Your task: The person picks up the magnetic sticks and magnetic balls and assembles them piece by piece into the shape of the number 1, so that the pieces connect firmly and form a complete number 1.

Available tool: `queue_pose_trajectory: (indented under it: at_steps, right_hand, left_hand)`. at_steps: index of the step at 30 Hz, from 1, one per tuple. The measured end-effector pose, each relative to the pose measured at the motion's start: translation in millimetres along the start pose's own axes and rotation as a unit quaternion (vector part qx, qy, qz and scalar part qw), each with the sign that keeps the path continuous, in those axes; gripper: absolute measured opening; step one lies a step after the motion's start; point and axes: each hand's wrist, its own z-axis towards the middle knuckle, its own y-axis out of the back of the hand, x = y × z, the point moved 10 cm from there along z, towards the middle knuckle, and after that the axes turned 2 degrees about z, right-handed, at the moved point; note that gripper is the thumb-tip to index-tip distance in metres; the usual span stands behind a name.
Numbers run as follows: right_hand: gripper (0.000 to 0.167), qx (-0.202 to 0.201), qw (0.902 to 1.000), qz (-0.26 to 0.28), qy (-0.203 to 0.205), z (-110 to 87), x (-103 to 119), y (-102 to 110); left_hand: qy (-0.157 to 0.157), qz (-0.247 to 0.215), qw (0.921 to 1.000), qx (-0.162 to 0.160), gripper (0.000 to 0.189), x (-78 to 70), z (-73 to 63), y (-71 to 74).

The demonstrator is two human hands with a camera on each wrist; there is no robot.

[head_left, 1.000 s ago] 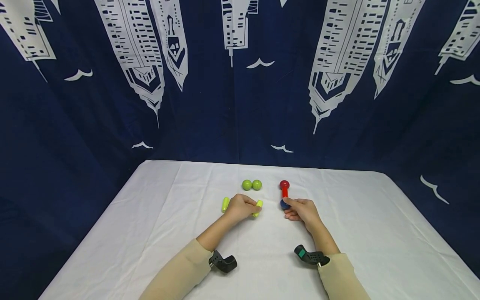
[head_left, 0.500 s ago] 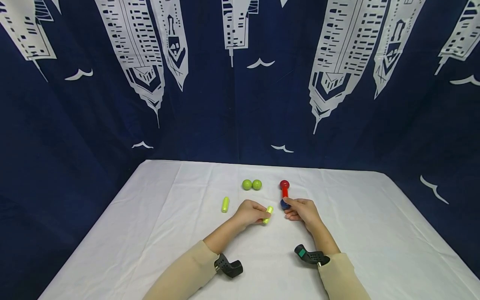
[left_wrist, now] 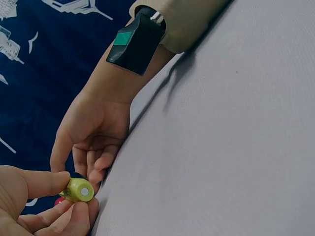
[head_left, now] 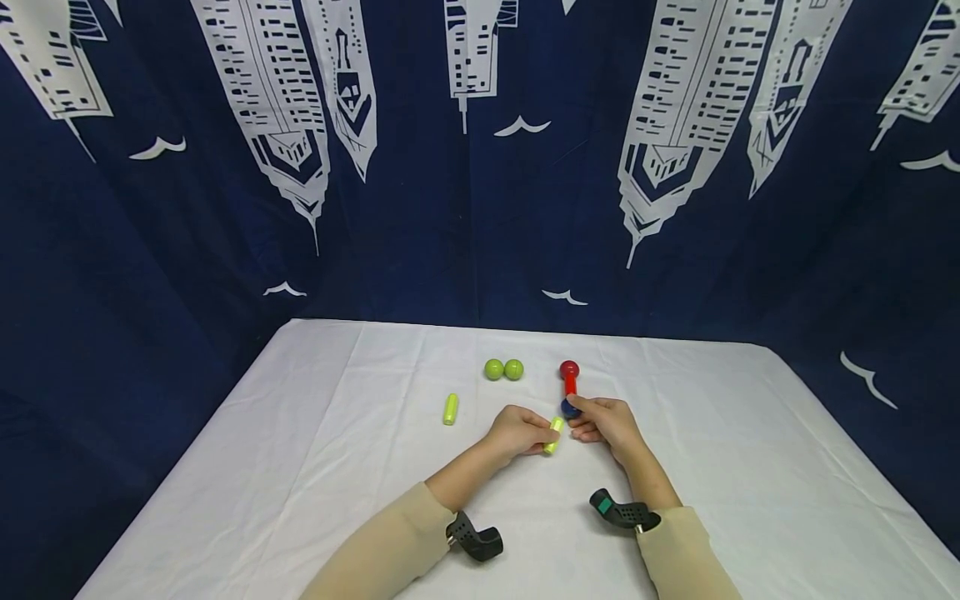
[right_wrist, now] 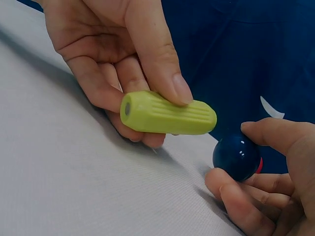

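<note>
Between thumb and fingers my left hand (head_left: 521,432) pinches a yellow-green magnetic rod (right_wrist: 167,113). Its ribbed side shows in the right wrist view, with a grey disc at one end. My right hand (head_left: 611,423) holds a glossy blue ball (right_wrist: 237,156) with thumb and fingertips. From that ball a red rod (head_left: 570,384) runs away from me to a red ball (head_left: 569,368), the three joined in a line. The rod in my left hand is close to the blue ball, with a small gap between them in the right wrist view.
Another yellow-green rod (head_left: 450,409) lies on the white-covered table (head_left: 360,467), left of my hands. Farther back a green ball (head_left: 493,369) sits beside a second green ball (head_left: 513,370). A dark blue printed curtain (head_left: 472,225) hangs behind the table.
My left hand has moved right and slightly nearer to me, bringing the yellow-green rod close to the right hand. The right hand and the red-and-blue piece have stayed in place.
</note>
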Motion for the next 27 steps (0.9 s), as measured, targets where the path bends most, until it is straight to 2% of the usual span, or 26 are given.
queue_pose_trajectory:
  at_steps: [8,17,27]
  right_hand:
    - [0.048,-0.003,1.0000,-0.002,-0.005,-0.9,0,0]
    - [0.045,-0.015,0.9998,-0.010,-0.004,-1.2,0,2]
    - [0.050,-0.013,0.9999,-0.011,0.000,-0.4,0,2]
  left_hand:
    - [0.010,-0.015,0.9998,-0.005,0.014,-0.9,3.1,-10.4]
    - [0.031,-0.019,0.9989,-0.028,0.013,0.4,2.7,-18.3]
    - [-0.005,0.019,0.9986,-0.050,0.014,-6.7,1.9,-22.5]
